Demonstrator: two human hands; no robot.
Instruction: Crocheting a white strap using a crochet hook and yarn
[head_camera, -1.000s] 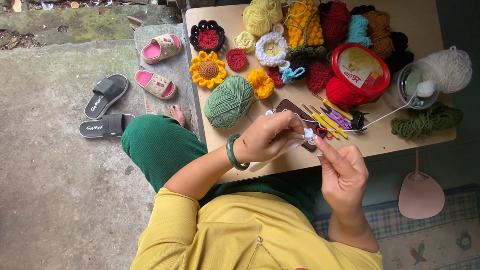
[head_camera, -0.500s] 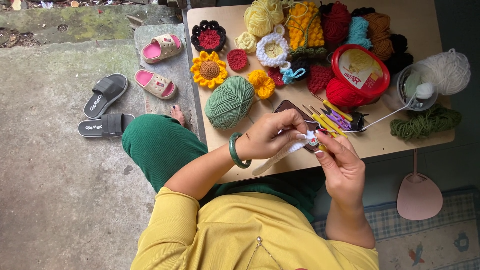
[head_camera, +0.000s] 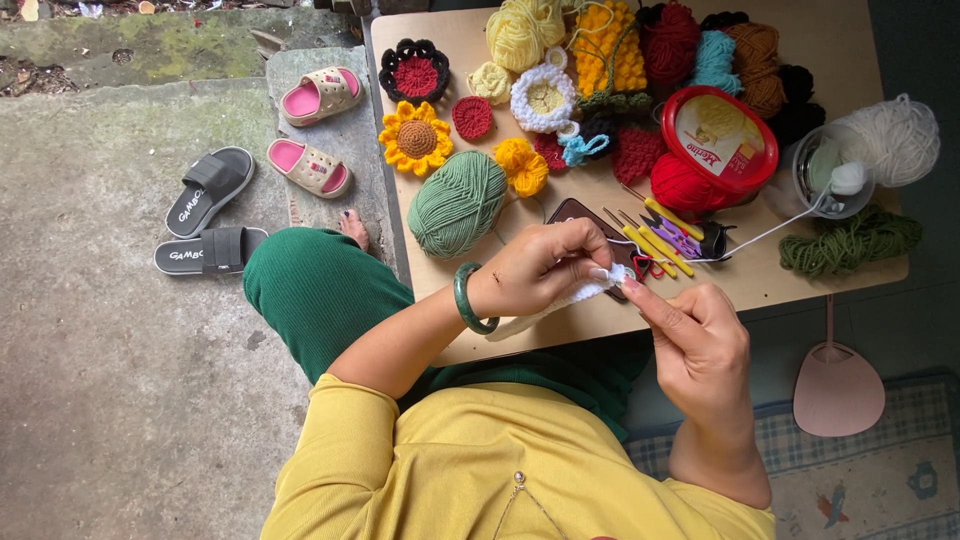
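Both hands mid-stitch, we judge: left hand pinches white crochet piece beside green yarn ball; right hand grips hook; next, steady yarn tension.

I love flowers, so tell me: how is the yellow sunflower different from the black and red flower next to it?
The yellow sunflower has yellow petals around a brown middle; the black and red flower has black petals around a red middle. The sunflower lies nearer the green yarn ball; the black one sits at the table corner. Both are crocheted, round, flat and untouched by either hand.

Left hand and right hand pinch a white crochet piece
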